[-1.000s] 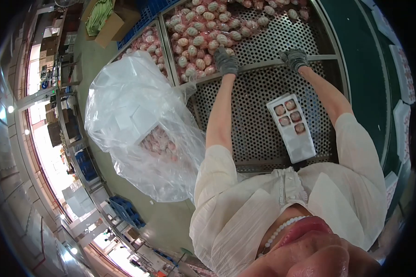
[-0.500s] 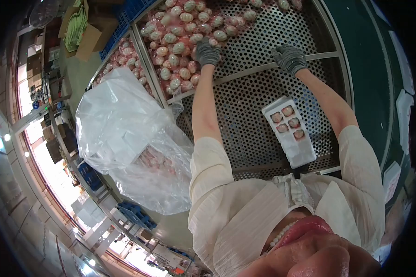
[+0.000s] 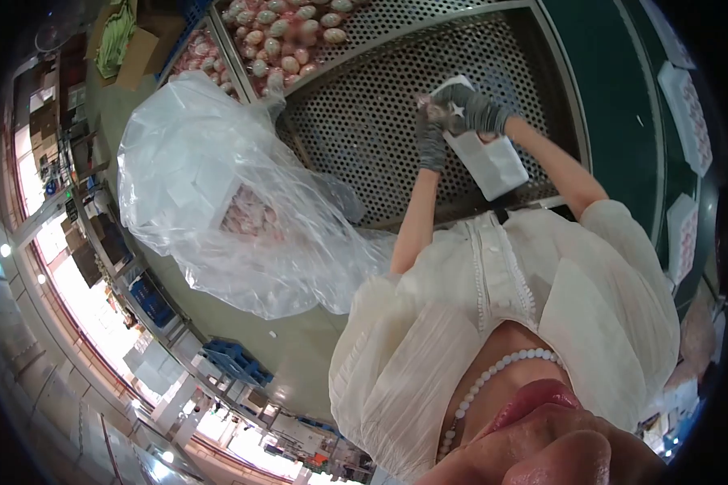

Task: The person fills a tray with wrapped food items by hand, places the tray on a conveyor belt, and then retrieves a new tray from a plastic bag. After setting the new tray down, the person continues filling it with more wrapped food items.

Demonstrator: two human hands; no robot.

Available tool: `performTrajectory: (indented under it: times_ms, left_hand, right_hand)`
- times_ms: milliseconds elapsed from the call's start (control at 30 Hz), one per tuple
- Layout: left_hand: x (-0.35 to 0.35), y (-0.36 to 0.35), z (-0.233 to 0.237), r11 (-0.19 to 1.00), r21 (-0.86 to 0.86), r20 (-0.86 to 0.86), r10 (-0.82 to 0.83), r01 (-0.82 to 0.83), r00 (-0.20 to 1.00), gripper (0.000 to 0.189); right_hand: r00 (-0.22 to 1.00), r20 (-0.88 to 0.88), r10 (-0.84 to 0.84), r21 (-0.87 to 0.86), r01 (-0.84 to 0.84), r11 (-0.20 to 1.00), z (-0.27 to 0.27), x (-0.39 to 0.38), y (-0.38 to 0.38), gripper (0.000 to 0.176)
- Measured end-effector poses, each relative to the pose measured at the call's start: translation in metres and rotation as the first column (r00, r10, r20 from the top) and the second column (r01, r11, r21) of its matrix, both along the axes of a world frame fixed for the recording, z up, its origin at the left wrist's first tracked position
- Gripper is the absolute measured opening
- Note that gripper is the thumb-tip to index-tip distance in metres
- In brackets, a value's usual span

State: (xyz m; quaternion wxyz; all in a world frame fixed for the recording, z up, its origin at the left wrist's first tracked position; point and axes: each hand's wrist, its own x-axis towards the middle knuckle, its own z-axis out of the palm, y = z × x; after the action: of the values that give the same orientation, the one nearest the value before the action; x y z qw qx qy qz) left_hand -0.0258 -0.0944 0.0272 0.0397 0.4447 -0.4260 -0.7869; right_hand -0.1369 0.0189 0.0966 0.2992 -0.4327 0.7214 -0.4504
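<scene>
My left hand (image 3: 430, 144), in a grey knit glove, is closed at the left edge of a white compartment tray (image 3: 497, 168). A pinkish, clear-wrapped egg-shaped piece (image 3: 425, 103) shows at its fingertips. My right hand (image 3: 484, 115), gloved alike, bends over the tray's upper part with its fingers curled, close to the left fingers. What those fingers hold is hidden. Both hands cover most of the tray's compartments. The tray lies on a perforated metal surface (image 3: 356, 121).
Striped, clear-wrapped egg-shaped pieces (image 3: 279, 36) are heaped beyond a metal divider. A big clear plastic bag (image 3: 194, 178) bulges at the left. Along the right runs a green surface (image 3: 603, 105), with filled white trays (image 3: 687, 121) beyond. A cardboard box (image 3: 141, 52) stands at the upper left.
My left hand has left the heap and come to the tray. My right hand has moved from the metal divider onto the tray. The camera view has shifted too.
</scene>
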Motion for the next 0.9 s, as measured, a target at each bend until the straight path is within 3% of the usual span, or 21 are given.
performTrajectory:
  times_ms: [67, 100, 133, 200, 233, 267, 333, 367, 400, 467, 500, 533, 567, 600, 667, 733, 767, 800, 833, 867, 900]
  left_hand:
    - [0.034, 0.035, -0.032, 0.950, -0.220, -0.140, -0.255, 0.221, 0.957, 0.029]
    - [0.039, 0.055, 0.046, 0.960, -0.116, -0.070, -0.264, 0.255, 0.962, 0.031]
    - [0.053, 0.059, 0.040, 0.960, -0.108, -0.069, -0.266, 0.258, 0.961, 0.031]
    - [0.081, 0.061, 0.017, 0.814, -0.433, -0.073, -0.461, 0.389, 0.884, 0.034]
    - [0.085, 0.060, 0.021, 0.617, -0.677, 0.147, -0.422, 0.402, 0.895, 0.036]
    - [0.086, 0.059, 0.024, 0.619, -0.676, 0.144, -0.421, 0.400, 0.896, 0.036]
    - [0.075, 0.061, 0.047, 0.720, -0.639, -0.001, -0.353, 0.271, 0.936, 0.030]
    - [0.081, 0.058, 0.011, 0.721, -0.581, 0.013, -0.457, 0.378, 0.889, 0.022]
    - [0.077, 0.057, 0.010, 0.722, -0.581, 0.010, -0.455, 0.376, 0.890, 0.022]
    - [0.073, 0.051, 0.010, 0.743, -0.408, 0.088, -0.546, 0.531, 0.833, 0.017]
    - [0.069, 0.051, 0.017, 0.654, -0.551, 0.168, -0.521, 0.518, 0.837, 0.015]
    - [0.065, 0.051, 0.010, 0.656, -0.552, 0.167, -0.518, 0.515, 0.839, 0.015]
    - [0.060, 0.051, -0.004, 0.553, -0.671, 0.232, -0.477, 0.495, 0.848, 0.019]
    - [0.059, 0.052, -0.012, 0.431, -0.768, 0.288, -0.427, 0.473, 0.857, 0.024]
    - [0.052, 0.058, 0.009, 0.414, -0.767, 0.345, -0.377, 0.490, 0.860, 0.024]
    - [0.049, 0.063, 0.000, 0.347, -0.842, 0.319, -0.296, 0.412, 0.900, 0.022]
    - [0.052, 0.065, -0.005, 0.233, -0.827, 0.443, -0.291, 0.512, 0.848, 0.022]
    - [0.054, 0.067, -0.006, 0.235, -0.829, 0.440, -0.287, 0.508, 0.851, 0.022]
    - [0.059, 0.070, -0.005, 0.188, -0.820, 0.479, -0.292, 0.541, 0.828, 0.022]
    - [0.066, 0.072, -0.003, 0.139, -0.806, 0.521, -0.295, 0.575, 0.801, 0.023]
    - [0.066, 0.072, 0.016, 0.249, -0.675, 0.592, -0.379, 0.695, 0.711, 0.024]
  right_hand:
    - [0.995, -0.033, -0.092, 0.052, 0.094, 0.994, 0.012, 0.041, 0.028, 0.043]
    - [0.983, -0.064, -0.173, 0.091, 0.179, 0.980, 0.014, 0.059, 0.042, 0.044]
    - [0.963, -0.098, -0.252, 0.123, 0.263, 0.957, 0.012, 0.073, 0.052, 0.044]
    - [0.951, -0.032, -0.307, 0.068, 0.309, 0.949, -0.002, 0.089, 0.069, 0.044]
    - [0.938, 0.119, -0.326, 0.162, 0.306, 0.938, 0.008, 0.096, 0.079, 0.044]
    - [0.899, 0.263, -0.349, 0.250, 0.286, 0.925, 0.018, 0.100, 0.084, 0.044]
    - [0.894, 0.313, -0.320, 0.180, 0.275, 0.944, 0.009, 0.110, 0.088, 0.044]
    - [0.841, 0.425, -0.334, 0.185, 0.281, 0.942, 0.003, 0.113, 0.087, 0.044]
    - [0.777, 0.529, -0.342, 0.189, 0.286, 0.940, 0.000, 0.113, 0.086, 0.043]
    - [0.742, 0.574, -0.347, 0.176, 0.302, 0.937, -0.005, 0.110, 0.086, 0.044]
    - [0.702, 0.620, -0.352, 0.167, 0.320, 0.932, -0.007, 0.107, 0.085, 0.044]
    - [0.659, 0.663, -0.355, 0.161, 0.337, 0.928, -0.015, 0.104, 0.085, 0.044]
    - [0.728, 0.555, -0.402, 0.046, 0.456, 0.889, -0.025, 0.105, 0.080, 0.046]
    - [0.729, 0.555, -0.400, 0.047, 0.453, 0.890, -0.022, 0.098, 0.077, 0.046]
    - [0.917, 0.082, -0.390, 0.193, 0.369, 0.909, -0.007, 0.080, 0.066, 0.046]
    - [0.918, 0.041, -0.395, 0.186, 0.381, 0.906, -0.026, 0.075, 0.054, 0.039]
    - [0.930, -0.257, -0.265, 0.176, 0.314, 0.933, -0.039, 0.075, 0.047, 0.033]
    - [0.840, -0.531, -0.110, 0.187, 0.243, 0.952, -0.038, 0.074, 0.040, 0.029]
    - [0.746, -0.656, 0.114, 0.325, 0.144, 0.935, -0.038, 0.083, 0.035, 0.024]
    - [0.747, -0.655, 0.117, 0.326, 0.140, 0.935, -0.037, 0.089, 0.037, 0.024]
    - [0.721, -0.692, 0.041, 0.276, 0.211, 0.938, -0.033, 0.095, 0.038, 0.023]
